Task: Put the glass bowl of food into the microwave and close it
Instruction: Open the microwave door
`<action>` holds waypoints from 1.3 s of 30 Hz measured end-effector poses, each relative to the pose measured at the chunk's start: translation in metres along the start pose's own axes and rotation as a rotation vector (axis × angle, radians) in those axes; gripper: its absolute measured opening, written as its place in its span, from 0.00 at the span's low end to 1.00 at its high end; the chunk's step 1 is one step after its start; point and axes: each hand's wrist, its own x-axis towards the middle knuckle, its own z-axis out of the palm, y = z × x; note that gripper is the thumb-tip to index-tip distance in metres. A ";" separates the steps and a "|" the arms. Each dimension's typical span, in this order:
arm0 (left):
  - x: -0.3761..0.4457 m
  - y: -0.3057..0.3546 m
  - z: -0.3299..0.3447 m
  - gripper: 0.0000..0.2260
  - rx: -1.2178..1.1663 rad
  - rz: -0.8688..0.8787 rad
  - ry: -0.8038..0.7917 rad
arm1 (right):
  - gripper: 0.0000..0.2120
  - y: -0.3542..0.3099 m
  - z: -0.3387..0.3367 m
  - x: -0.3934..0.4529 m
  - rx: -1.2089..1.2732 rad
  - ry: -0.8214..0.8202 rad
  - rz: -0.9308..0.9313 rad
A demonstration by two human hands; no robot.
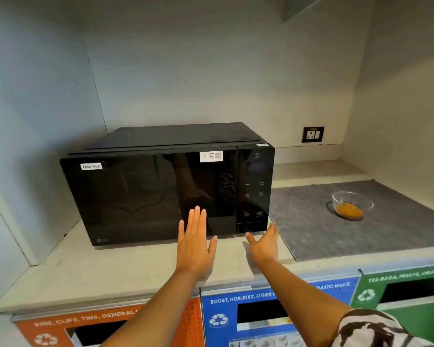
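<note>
Both hands are stretched out toward the front of the microwave (166,194), and both hold nothing. The left hand (194,246) is flat, palm down, its fingers (198,219) straight and close together, spread open rather than curled; their tips are at the lower part of the dark door, though I cannot tell if they really touch the glass. The right hand (264,242) is also open, with the thumb apart from the other fingers, near the lower right corner of the microwave, below the control panel (254,194).

The microwave door is shut. The glass bowl (352,205) is still outside, on a grey mat (336,229) on the bench (110,266), well apart to the right of the microwave. It is clear and round, standing upright, with orange-yellow food at the bottom.

On the door, a white label at the upper left says "Non-Veg", and the LG logo is at the lower left corner. A second white sticker near the top is too small to read. Under the bench, the orange bin front (90,326) says "PINS, CLIPS, TINS, GENERAL", the blue one (236,311) "BOOST, HORLICKS, OTHER" and "PLASTIC WASTE", the green one (406,291) "TEA BAGS, FRUITS".
</note>
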 end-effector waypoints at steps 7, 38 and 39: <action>0.029 0.008 -0.001 0.30 0.029 0.035 0.142 | 0.44 0.010 0.024 0.038 0.305 0.008 -0.035; 0.068 0.036 -0.057 0.41 0.289 0.122 0.502 | 0.39 0.016 0.034 0.038 0.178 0.141 -0.042; 0.068 0.035 -0.060 0.41 0.286 0.114 0.505 | 0.39 0.016 0.034 0.037 0.185 0.137 -0.047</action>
